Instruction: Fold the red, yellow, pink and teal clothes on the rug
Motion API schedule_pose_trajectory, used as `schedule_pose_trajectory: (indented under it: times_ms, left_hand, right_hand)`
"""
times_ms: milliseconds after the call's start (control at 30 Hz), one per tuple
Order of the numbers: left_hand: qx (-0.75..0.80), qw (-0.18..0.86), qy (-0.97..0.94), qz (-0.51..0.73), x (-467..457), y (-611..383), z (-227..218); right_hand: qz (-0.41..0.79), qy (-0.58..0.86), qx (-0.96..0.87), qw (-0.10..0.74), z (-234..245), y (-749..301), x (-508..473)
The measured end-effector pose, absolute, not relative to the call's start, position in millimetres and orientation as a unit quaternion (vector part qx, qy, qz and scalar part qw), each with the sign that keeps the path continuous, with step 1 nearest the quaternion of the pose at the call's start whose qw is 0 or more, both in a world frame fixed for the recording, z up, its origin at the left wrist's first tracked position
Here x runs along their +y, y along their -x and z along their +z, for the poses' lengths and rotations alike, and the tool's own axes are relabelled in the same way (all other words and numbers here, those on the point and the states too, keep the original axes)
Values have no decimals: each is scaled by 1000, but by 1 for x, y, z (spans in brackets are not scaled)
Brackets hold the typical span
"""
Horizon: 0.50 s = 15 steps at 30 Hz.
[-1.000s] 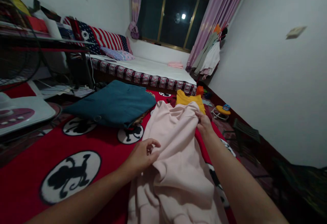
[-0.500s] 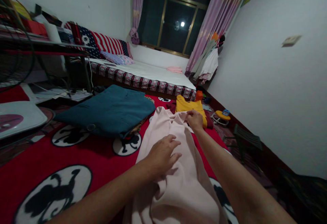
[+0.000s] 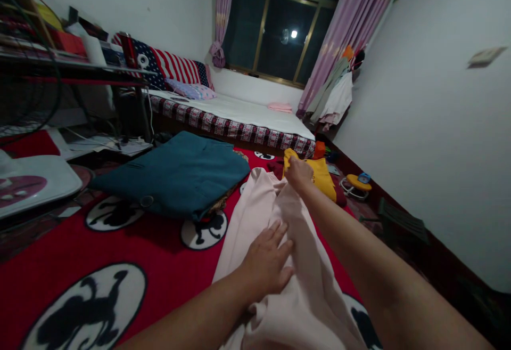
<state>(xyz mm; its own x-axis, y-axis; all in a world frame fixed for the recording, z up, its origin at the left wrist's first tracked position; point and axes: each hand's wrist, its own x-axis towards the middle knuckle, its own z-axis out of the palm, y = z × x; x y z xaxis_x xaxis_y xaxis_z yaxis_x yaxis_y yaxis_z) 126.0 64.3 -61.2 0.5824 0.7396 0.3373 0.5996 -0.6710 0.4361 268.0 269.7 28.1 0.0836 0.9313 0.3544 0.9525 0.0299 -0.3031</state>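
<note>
A pale pink garment lies lengthwise on a red blanket printed with dark figures in white circles. My left hand rests on the middle of the garment, palm down with its fingers apart. At the garment's far end, my right hand has its fingers curled closed, in front of a folded yellow garment. Whatever is between those fingers is hidden. Folded teal clothing lies to the left, with a patterned brown fabric peeking out underneath.
Beyond the blanket is a bed with a folded pink cloth. A cluttered desk and a white stool-like seat stand on the left. At right are a small yellow stool and a dark folding stool.
My right hand has moved slightly farther away, off the visible collar edge toward the yellow garment. My left hand has come down flat onto the pink garment. The view has shifted a little.
</note>
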Motion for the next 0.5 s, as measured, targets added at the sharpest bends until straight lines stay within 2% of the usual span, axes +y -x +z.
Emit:
schedule_pose_trajectory:
  times_ms: [333, 500]
  left_hand:
    - [389, 176, -862, 274, 61, -124, -56]
    - [508, 161, -783, 320, 58, -127, -62]
  right_hand:
    - [63, 700, -677, 217, -10, -223, 290]
    - [55, 665, -680, 304, 3, -221, 308]
